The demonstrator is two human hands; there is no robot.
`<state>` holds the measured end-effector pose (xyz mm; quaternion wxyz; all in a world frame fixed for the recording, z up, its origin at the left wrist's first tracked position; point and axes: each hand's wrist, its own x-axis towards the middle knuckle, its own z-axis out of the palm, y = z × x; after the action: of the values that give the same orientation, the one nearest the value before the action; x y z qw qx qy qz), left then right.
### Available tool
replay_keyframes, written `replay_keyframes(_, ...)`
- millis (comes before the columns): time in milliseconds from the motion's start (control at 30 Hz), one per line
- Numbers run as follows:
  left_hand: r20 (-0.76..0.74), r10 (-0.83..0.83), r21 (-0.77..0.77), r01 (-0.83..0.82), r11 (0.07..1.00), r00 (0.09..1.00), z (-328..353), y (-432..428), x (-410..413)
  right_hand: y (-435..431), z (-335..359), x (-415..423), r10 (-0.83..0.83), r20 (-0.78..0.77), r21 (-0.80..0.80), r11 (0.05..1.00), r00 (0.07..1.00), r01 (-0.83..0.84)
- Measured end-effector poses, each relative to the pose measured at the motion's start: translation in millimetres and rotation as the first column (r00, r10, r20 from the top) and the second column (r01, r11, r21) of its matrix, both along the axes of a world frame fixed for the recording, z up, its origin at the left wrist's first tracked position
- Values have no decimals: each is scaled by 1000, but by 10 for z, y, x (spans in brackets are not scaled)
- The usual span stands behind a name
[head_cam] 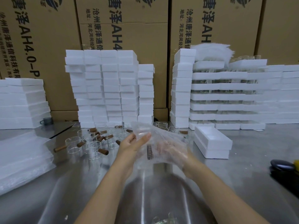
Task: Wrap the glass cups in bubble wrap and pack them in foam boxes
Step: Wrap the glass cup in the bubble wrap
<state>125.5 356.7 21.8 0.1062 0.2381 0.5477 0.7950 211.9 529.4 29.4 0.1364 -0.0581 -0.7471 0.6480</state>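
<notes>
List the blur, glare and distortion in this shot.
Head view: motion blur smears the bubble wrap and what it covers. Head view: streaky glare and soft reflections run down the steel table. Head view: the wide-angle lens bows the cartons and stacked foam boxes toward the edges. Light is even, shadows faint.

Soft, even light is falling from overhead, leaving only faint shadows under the arms. The far foam box stacks (105, 88) are glowing bright white, and their edges are washing out toward the far right. The steel table (242, 183) is throwing back pale streaks of glare in the near middle. Motion is smearing the bubble wrap (161, 139), the left hand (132, 143) and the right hand (176, 152) behind the wrap. The wide lens is bowing the cardboard cartons (137, 29) at the left and right edges, where detail is softening.
</notes>
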Motion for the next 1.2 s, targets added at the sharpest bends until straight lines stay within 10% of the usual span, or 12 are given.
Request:
replay_keyframes(167, 150, 22, 145, -44, 988, 988, 11, -38, -40, 96, 42, 0, -262, -129, -293, 931, 956, 216)
replay_keyframes(467, 120, 42, 124, -56, 991, 992, -28, -16, -35, 13, -141, -63, -44, -201, -39, 999, 979, 37)
replay_keyframes(800, 52, -99, -178, 107, 978, 994, -36, 34, 48, 132, -133, -142, 40, -193, -384, 916, 980, -113)
replay_keyframes(1200, 207, -109, -77, 127, 989, 972, 10, 46, 59, 248, -122, -198, 42, -292, -453, 874, 955, -178)
